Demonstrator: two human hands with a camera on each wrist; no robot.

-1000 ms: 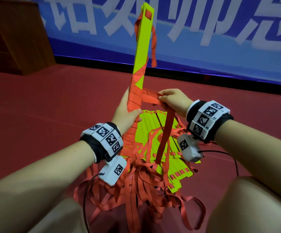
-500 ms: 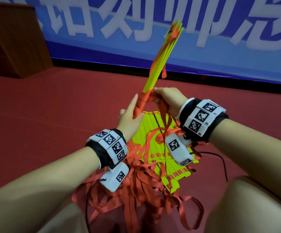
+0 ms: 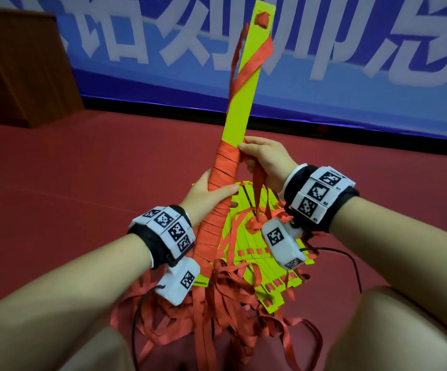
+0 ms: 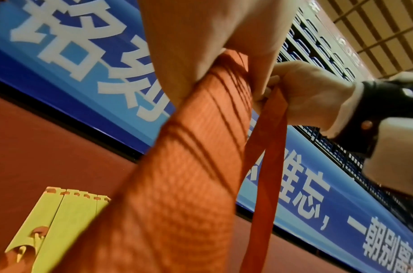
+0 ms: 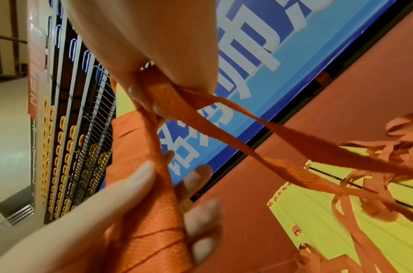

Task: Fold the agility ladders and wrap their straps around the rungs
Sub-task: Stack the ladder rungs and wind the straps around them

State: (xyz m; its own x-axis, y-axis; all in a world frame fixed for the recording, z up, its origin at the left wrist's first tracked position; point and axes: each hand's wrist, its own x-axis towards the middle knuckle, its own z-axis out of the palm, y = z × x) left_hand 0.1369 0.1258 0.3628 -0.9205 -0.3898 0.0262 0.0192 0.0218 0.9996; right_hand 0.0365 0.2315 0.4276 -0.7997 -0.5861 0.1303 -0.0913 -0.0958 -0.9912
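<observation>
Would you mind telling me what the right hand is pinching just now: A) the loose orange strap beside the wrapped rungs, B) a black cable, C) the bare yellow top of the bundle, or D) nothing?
A: the right hand pinches the loose orange strap at the top of the wrapped rungs, which the left hand grips.

the stack of rungs [image 3: 241, 103] is bright yellow-green, its lower half banded in overlapping red-orange strap [image 3: 222, 178]. more yellow-green rungs [image 3: 246, 253] lie on the dark red floor [image 3: 83, 170] among red-orange loops. the banner [image 3: 350, 62] is blue, lighter in the middle, with white characters. both wristbands [image 3: 163, 231] are black with white blocks of black square-pattern markers. the cabinet [image 3: 21, 70] is brown.
</observation>
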